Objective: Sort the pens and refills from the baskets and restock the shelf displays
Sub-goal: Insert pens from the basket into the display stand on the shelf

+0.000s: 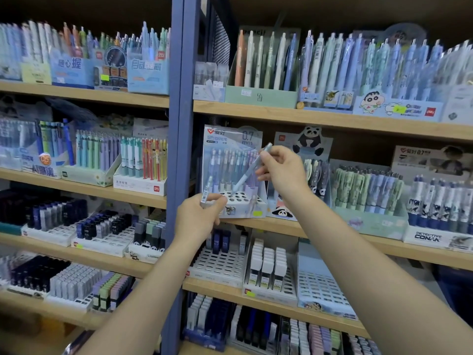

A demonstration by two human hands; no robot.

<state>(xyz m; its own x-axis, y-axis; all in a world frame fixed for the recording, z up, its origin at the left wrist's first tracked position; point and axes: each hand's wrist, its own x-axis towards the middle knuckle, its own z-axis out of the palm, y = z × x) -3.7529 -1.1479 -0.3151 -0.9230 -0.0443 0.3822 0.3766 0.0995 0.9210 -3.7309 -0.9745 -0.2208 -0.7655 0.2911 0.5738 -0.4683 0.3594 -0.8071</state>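
The wooden shelves [332, 119] run across in front of me, split by a blue upright post [176, 149], and every level is packed with display boxes of pens, pencils and refill cases. On the shelf at hand height stands the pencil display box [231, 175], a pale box with a tall card back marked 0.7 mm; its rear rows are full of pastel pencils and its front rows show open holes. Just to its right is a panda display [302, 160], and below it a white slotted tray [220, 262] with only a few dark refill cases.

My right hand [281, 167] is raised in front of the box, thumb and fingers pinching a light blue pencil [249, 170] near its upper end. The pencil slants down to the left, its tip at one of the open holes in the front rows.

My left hand [199, 216] is at the box's lower left corner, fingers curled around a second pencil [206, 189] that stands upright above my fist.
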